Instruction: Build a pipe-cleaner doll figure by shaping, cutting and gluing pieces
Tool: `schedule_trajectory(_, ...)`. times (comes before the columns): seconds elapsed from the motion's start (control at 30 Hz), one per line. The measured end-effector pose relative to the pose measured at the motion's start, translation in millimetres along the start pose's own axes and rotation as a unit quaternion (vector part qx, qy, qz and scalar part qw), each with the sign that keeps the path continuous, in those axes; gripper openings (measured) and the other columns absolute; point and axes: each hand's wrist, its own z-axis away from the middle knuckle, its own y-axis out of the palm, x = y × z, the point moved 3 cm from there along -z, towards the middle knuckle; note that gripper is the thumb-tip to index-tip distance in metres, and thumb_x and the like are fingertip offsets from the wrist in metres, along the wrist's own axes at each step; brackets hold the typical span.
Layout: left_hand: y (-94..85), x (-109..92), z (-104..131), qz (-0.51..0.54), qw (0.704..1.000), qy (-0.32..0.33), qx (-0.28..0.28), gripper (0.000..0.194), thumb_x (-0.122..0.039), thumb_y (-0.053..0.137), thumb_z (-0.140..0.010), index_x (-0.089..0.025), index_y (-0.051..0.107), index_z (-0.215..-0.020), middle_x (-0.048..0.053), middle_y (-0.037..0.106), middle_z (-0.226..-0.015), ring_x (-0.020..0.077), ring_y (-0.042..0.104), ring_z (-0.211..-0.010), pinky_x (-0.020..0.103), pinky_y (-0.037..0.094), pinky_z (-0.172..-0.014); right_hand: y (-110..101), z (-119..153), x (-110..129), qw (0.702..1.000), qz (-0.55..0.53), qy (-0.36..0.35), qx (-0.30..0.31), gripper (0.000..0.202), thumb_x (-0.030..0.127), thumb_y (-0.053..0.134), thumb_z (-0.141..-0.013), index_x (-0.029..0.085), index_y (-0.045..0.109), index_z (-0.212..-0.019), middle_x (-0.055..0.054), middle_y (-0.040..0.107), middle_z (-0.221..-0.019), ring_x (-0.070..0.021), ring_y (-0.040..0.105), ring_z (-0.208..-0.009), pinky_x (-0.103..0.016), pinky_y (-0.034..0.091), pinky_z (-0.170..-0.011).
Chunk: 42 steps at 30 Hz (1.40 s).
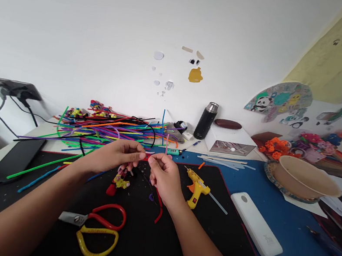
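Note:
Both hands meet above the black mat point(210, 241). A red pipe cleaner point(159, 212) hangs below my right hand point(164, 173), whose thumb and fingers pinch its upper part. My left hand point(126, 154) is closed in a pinch close beside it, with a bit of red at its fingertips. Beneath my left hand lies a small figure of pink, yellow and red pipe cleaners point(120, 181). Scissors point(100, 228) with one red and one yellow handle rest nearer the camera. To the right is a yellow glue gun point(196, 187) with a clear stick.
Many coloured pipe cleaners point(107, 130) are piled at the back left. A black bottle point(205, 121) and a white box point(230, 140) stand by the wall. On the right are a white case point(256, 224) and a beige bowl point(309, 181). A dark tablet-like object point(16, 160) lies left.

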Motion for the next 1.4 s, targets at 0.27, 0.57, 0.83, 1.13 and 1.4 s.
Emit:
schedule_trajectory(0.27,1.1,-0.6,-0.1,-0.013,1.0,-0.005,-0.011,0.051,-0.069,0.075,-0.088,-0.02,0.063,-0.089,-0.003,0.065,-0.07,0.0143,0.063,-0.056,0.024,0.049,-0.052,0.7,-0.9,-2.7,1.0,-0.013,0.009,-0.002,0.036,0.056,0.073,-0.088,0.021,0.066,-0.093,0.01,0.048,-0.051,-0.0107,0.044,-0.041,-0.023,0.033,-0.043)
schedule_trajectory(0.57,1.3,0.4,-0.3,-0.018,1.0,-0.005,-0.017,0.047,-0.066,0.076,-0.088,-0.02,0.064,-0.09,-0.002,0.066,-0.071,0.0149,0.064,-0.057,0.024,0.049,-0.052,0.9,-1.1,-2.3,0.999,-0.026,0.019,-0.011,0.039,0.059,0.074,-0.087,0.021,0.067,-0.094,0.01,0.05,-0.052,-0.0107,0.045,-0.042,-0.023,0.032,-0.042)
schedule_trajectory(0.83,7.1,-1.7,1.9,-0.103,0.995,-0.014,-0.006,0.039,-0.06,0.068,-0.091,-0.021,0.064,-0.091,-0.003,0.062,-0.07,0.0172,0.063,-0.059,0.027,0.048,-0.054,-6.5,-4.3,2.0,0.998,-0.054,0.001,-0.045,0.036,0.055,0.078,-0.086,0.02,0.069,-0.092,0.01,0.05,-0.053,-0.0091,0.043,-0.04,-0.022,0.032,-0.041)
schedule_trajectory(1.13,52.0,7.9,-1.1,-0.471,0.882,-0.034,0.013,0.025,-0.035,0.055,-0.097,-0.025,0.076,-0.087,0.004,0.079,-0.083,0.0245,0.071,-0.074,0.031,0.042,-0.062,-10.0,-5.7,7.4,0.995,-0.085,0.003,-0.055,0.035,0.054,0.08,-0.085,0.02,0.069,-0.09,0.009,0.049,-0.054,-0.0088,0.044,-0.041,-0.021,0.029,-0.04)
schedule_trajectory(1.4,73.9,8.6,-0.4,-0.584,0.809,-0.049,0.051,0.032,-0.03,0.052,-0.103,-0.019,0.082,-0.097,0.013,0.084,-0.094,0.0327,0.08,-0.087,0.038,0.056,-0.075,-7.4,-2.6,10.9,0.996,-0.084,0.007,-0.035,0.035,0.053,0.08,-0.086,0.021,0.068,-0.088,0.009,0.049,-0.053,-0.0094,0.044,-0.041,-0.023,0.03,-0.041)
